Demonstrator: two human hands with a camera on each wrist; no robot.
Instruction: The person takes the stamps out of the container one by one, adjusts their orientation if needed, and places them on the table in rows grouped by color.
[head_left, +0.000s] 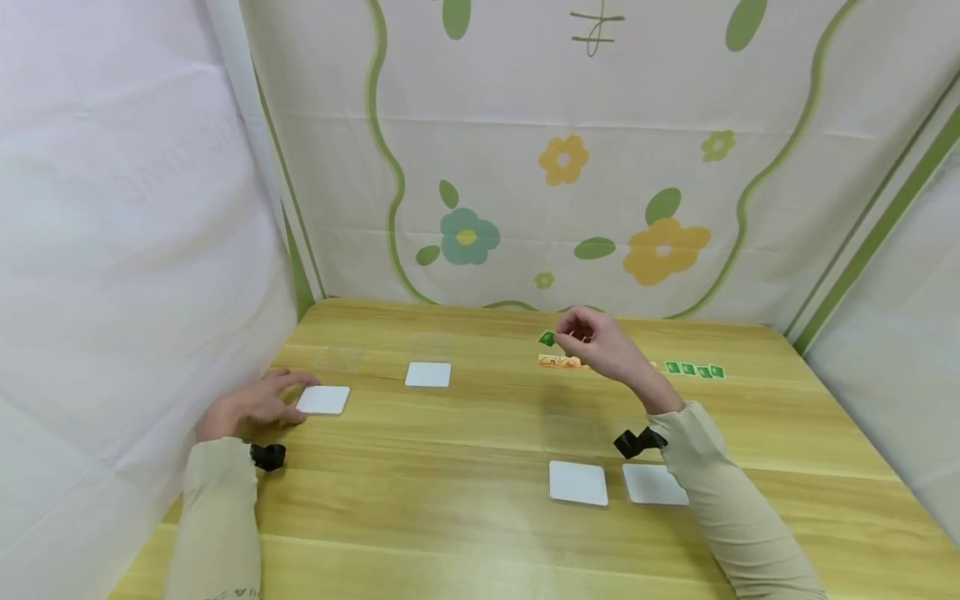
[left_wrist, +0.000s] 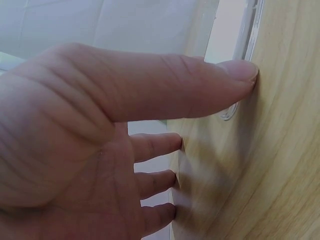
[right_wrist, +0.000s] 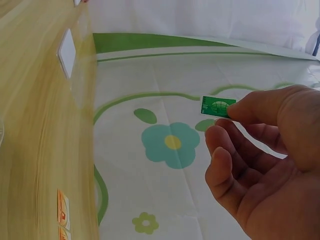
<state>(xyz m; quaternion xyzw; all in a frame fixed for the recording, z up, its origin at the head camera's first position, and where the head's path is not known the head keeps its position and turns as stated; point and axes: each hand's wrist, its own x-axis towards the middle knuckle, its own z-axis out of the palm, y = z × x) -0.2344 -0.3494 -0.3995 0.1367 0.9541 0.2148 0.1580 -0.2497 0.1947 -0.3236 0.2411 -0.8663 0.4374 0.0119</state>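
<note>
Between thumb and fingertips, my right hand (head_left: 600,343) pinches a small green card (right_wrist: 216,106) with a white border, held up above the far part of the table. The right wrist view shows a pale round pattern on the card. At the left, my left hand (head_left: 262,400) holds a flat white-topped case (head_left: 324,400) by its left side, thumb at the near corner and a finger at the far corner. Clear plastic edges of that case show behind the thumb in the left wrist view, and the other fingertips rest on the wooden table (left_wrist: 290,150).
Orange-and-white cards (head_left: 558,362) lie in a row below my right hand, with several green cards (head_left: 695,369) to their right. More white-topped rectangles stand at mid-table (head_left: 428,374) and near my right forearm (head_left: 577,483). Fabric walls (head_left: 510,167) enclose the table.
</note>
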